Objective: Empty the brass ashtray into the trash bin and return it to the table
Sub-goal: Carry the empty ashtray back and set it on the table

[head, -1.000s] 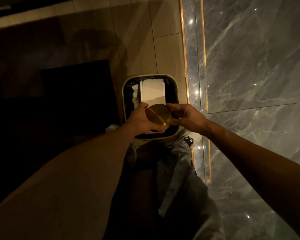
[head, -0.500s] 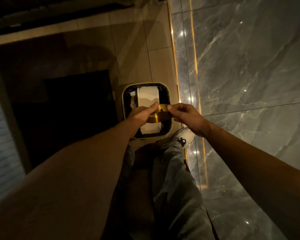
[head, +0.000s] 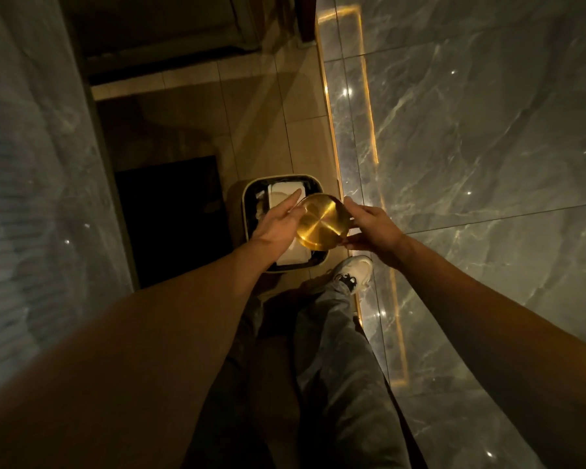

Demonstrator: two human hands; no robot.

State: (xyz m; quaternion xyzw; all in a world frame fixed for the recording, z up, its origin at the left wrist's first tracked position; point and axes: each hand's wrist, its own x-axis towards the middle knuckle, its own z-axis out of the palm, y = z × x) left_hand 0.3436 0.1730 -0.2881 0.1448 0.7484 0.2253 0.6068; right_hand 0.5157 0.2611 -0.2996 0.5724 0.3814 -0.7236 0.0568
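- Right hand (head: 374,228): fingers clamped on the right rim of the brass ashtray (head: 322,221), thumb at its near edge, other fingers at the far edge.
- Left hand (head: 278,223): fingers straight & flat, lying vs. the ashtray's left rim; not curled round it, more steadying than gripping.
- Ashtray: round, shiny gold, a flat face turned toward the camera; held in the air btw both hands. Can't tell if that face is the underside or the inside.
- Trash bin (head: 251,198): right below/behind the ashtray, on the floor; pale rim, dark liner, white paper (head: 279,191) inside.
- Dark mat (head: 170,214) just left of the bin on tan floor tiles.
- Right of bin: lit gold strip (head: 369,130) along the foot of a grey marble wall (head: 471,147).
- Near side: person's legs in grey trousers, one pale sneaker (head: 354,270) just beside the bin's near-right corner.
- Far left: blurred grey marble surface (head: 31,164).
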